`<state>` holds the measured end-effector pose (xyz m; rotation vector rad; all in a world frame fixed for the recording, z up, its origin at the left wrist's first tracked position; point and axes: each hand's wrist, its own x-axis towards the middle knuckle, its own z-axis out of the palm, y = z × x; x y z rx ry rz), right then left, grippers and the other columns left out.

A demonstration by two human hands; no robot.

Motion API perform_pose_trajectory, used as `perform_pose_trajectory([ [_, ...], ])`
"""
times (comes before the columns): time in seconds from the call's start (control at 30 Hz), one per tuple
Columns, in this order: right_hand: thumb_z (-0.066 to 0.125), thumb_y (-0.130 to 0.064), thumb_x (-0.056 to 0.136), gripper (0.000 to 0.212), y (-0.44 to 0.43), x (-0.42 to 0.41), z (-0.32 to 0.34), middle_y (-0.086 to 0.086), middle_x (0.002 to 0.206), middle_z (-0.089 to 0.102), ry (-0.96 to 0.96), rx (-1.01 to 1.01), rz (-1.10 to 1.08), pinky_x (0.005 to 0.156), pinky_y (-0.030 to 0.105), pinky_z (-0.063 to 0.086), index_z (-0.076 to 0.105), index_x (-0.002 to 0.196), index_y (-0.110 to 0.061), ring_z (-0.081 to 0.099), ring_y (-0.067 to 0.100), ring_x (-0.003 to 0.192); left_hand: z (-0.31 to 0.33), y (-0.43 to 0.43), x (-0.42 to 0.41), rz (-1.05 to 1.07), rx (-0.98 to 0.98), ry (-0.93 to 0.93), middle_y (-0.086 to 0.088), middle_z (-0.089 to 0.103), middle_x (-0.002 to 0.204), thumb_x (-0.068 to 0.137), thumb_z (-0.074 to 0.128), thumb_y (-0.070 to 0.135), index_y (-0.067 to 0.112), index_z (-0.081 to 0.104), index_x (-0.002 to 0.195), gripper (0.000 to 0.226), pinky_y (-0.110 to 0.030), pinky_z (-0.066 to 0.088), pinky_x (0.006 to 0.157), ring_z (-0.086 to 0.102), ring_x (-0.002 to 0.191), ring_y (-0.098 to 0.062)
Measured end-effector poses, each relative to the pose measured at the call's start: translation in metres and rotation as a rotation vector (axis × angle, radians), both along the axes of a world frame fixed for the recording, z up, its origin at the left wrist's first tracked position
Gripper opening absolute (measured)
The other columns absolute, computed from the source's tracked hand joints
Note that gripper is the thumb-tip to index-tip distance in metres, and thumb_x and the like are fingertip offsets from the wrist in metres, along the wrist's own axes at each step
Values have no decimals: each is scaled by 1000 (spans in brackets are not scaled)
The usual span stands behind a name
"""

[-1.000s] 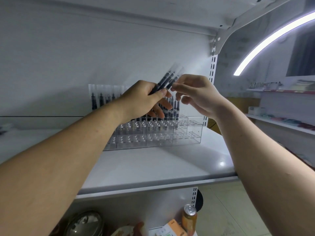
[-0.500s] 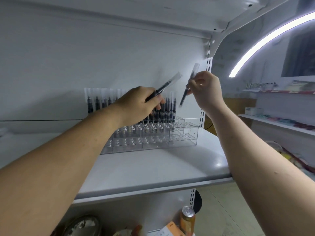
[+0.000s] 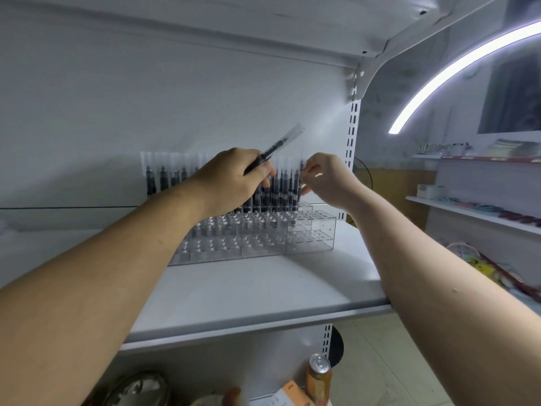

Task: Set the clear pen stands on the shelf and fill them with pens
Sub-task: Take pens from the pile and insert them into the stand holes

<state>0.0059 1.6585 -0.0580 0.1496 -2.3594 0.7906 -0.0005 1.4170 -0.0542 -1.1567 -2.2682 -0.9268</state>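
Clear tiered pen stands (image 3: 310, 235) sit in a row on the white shelf (image 3: 263, 291), against the back panel. Several black pens with clear caps (image 3: 164, 177) stand upright in the back row. My left hand (image 3: 234, 180) grips a black pen (image 3: 281, 145) that points up and to the right, above the stands. My right hand (image 3: 328, 177) pinches the top of an upright pen (image 3: 301, 171) at the right end of the back row. The front rows of holes hold no pens.
A slotted upright post (image 3: 352, 136) stands just right of the stands. A drink can (image 3: 319, 373), a round metal object (image 3: 137, 388) and an orange box sit below the shelf. More shelves with goods (image 3: 474, 212) run along the right wall under a curved light.
My right hand took one pen from the bundle in my left hand, turned it upright and lowered it to the right end of the back row. My left hand now shows one pen.
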Motion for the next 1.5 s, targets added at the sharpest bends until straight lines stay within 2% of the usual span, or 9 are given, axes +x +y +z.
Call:
perform_pose_trajectory([
  [0.1, 57, -14, 106, 11, -3, -1, -2, 9, 93, 77, -53, -8, -16, 67, 49, 58, 60, 115, -7, 77, 37, 89, 0, 0, 1, 3, 3, 2, 7, 73, 96, 113, 47, 32, 24, 70, 107, 26, -31, 52, 77, 67, 83, -8],
  [0.23, 55, -15, 108, 14, -3, -2, -1, 10, 93, 76, -67, -47, -18, 40, 18, 38, 58, 118, -5, 78, 30, 82, 1, 0, 2, 9, 0, 0, 8, 73, 97, 113, 46, 32, 23, 70, 109, 25, -31, 50, 77, 67, 85, -9],
  [0.4, 53, -16, 109, 18, -1, -5, -2, 4, 90, 73, -86, -32, -12, 36, 14, 32, 57, 122, -3, 77, 27, 83, 1, -1, 1, 11, 1, 1, 7, 73, 97, 113, 47, 32, 24, 70, 109, 24, -35, 55, 82, 68, 86, -12],
  [0.73, 54, -19, 107, 10, 2, -15, -8, 5, 91, 75, -161, 43, -26, 81, 55, 61, 58, 114, -12, 76, 34, 94, 0, 0, 3, 17, -17, -11, 8, 74, 96, 112, 47, 33, 25, 70, 107, 25, -43, 58, 83, 69, 85, -15],
  [0.97, 67, -18, 100, 17, 16, -14, -6, 4, 113, 74, -187, 119, -73, 86, 30, 60, 72, 115, -12, 70, 19, 99, 0, 0, 2, 32, -23, -14, 9, 74, 96, 112, 47, 33, 24, 71, 108, 26, -37, 55, 79, 68, 85, -14],
  [1.07, 66, -15, 99, 14, 13, -2, 7, 3, 105, 75, 138, -12, -129, 76, 24, 56, 73, 110, -12, 69, 15, 90, 0, 0, 3, 32, -22, -12, 9, 73, 96, 112, 47, 34, 23, 71, 109, 27, -34, 54, 77, 68, 85, -13],
  [1.13, 68, -11, 97, 9, 8, 6, 15, 2, 89, 76, 270, -171, 7, 72, 30, 58, 76, 100, -12, 69, 11, 75, 1, 0, 5, 30, -17, -10, 8, 73, 96, 112, 47, 34, 22, 72, 109, 28, -33, 54, 75, 69, 84, -15],
  [1.27, 68, 1, 96, 9, -7, 20, 21, 11, 90, 73, -56, -534, 567, 57, 28, 46, 70, 105, -1, 62, 21, 66, 2, 2, 9, 32, -31, -17, 3, 72, 90, 112, 47, 34, 17, 72, 106, 31, -42, 54, 75, 68, 81, -25],
  [1.5, 77, -20, 90, 26, -9, 14, 18, 16, 99, 67, -150, -553, 770, 66, 30, 48, 70, 107, 0, 66, 21, 77, 1, 5, 11, 19, -51, -65, 3, 75, 93, 112, 48, 38, 19, 73, 103, 33, -39, 56, 83, 69, 85, -18],
])
